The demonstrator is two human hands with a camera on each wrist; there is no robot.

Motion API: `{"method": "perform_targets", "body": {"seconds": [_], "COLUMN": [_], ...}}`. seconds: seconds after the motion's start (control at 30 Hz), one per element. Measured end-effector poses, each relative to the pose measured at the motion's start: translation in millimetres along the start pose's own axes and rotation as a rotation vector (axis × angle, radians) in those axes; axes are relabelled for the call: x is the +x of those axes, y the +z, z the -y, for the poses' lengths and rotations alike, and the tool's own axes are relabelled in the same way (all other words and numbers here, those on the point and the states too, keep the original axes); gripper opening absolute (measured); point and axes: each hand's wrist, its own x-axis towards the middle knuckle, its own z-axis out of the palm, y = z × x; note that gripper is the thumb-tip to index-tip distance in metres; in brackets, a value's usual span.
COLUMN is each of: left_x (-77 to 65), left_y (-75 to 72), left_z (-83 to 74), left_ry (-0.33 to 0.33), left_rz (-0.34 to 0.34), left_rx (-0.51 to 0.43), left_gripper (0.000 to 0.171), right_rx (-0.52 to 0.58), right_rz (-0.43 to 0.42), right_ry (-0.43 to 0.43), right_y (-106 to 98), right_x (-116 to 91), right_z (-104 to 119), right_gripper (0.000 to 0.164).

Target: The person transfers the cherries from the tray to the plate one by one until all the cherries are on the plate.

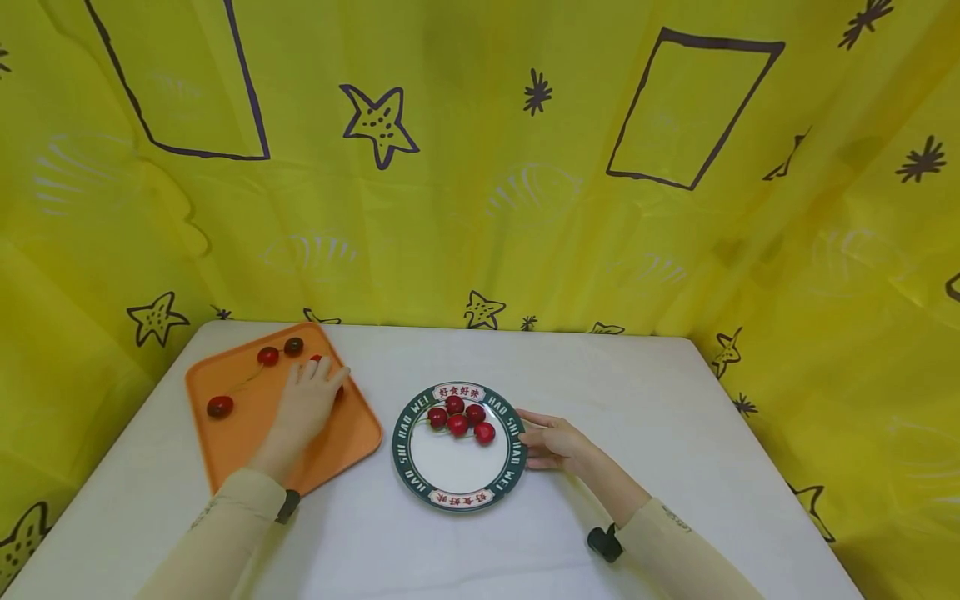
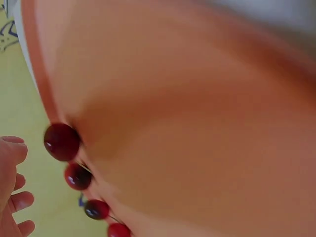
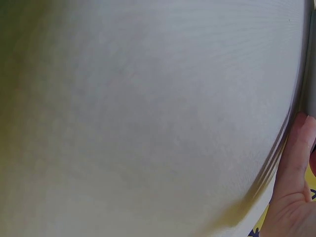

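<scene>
Over the orange tray [image 1: 352,433] at the left, my left hand [image 1: 309,400] reaches down with fingers spread. Red bits of cherry show around its fingertips. In the left wrist view, the left hand's fingers [image 2: 19,200] are apart from a row of dark red cherries [image 2: 61,142] with thin stems. Another cherry [image 1: 220,407] lies near the tray's left side. My right hand [image 1: 558,442] holds the right rim of a round white plate [image 1: 450,471] with a green lettered border. Red cherries [image 1: 457,425] sit together in the plate's upper half.
Both things rest on a white-covered table [image 1: 630,383], the tray left of the plate. A yellow patterned curtain [image 1: 450,208] hangs behind and along the sides. Dark straps [image 1: 604,543] cross the cuffs of the pale sleeves.
</scene>
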Motion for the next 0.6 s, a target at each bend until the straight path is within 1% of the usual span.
{"method": "perform_targets", "body": {"seconds": [0.13,0.27,0.6], "left_x": [-1.9,-1.2,-4.3], "left_y": [4.3,6.5,8.5], "left_z": [12.7,20.0,27.6], "left_ry": [-0.032,-0.060,-0.080], "left_rz": [-0.009,0.025,0.096], "left_rx": [-0.051,-0.094,-0.120], "left_gripper": [0.038,0.038,0.037], "right_rx": [0.001,0.004,0.008], "right_rz": [0.001,-0.001,0.006], "right_ry": [0.000,0.005,0.000], "right_y": [-1,-1,-1], "right_x": [0,1,-1], "right_z": [0,0,0], "right_gripper": [0.049,0.049,0.049]}}
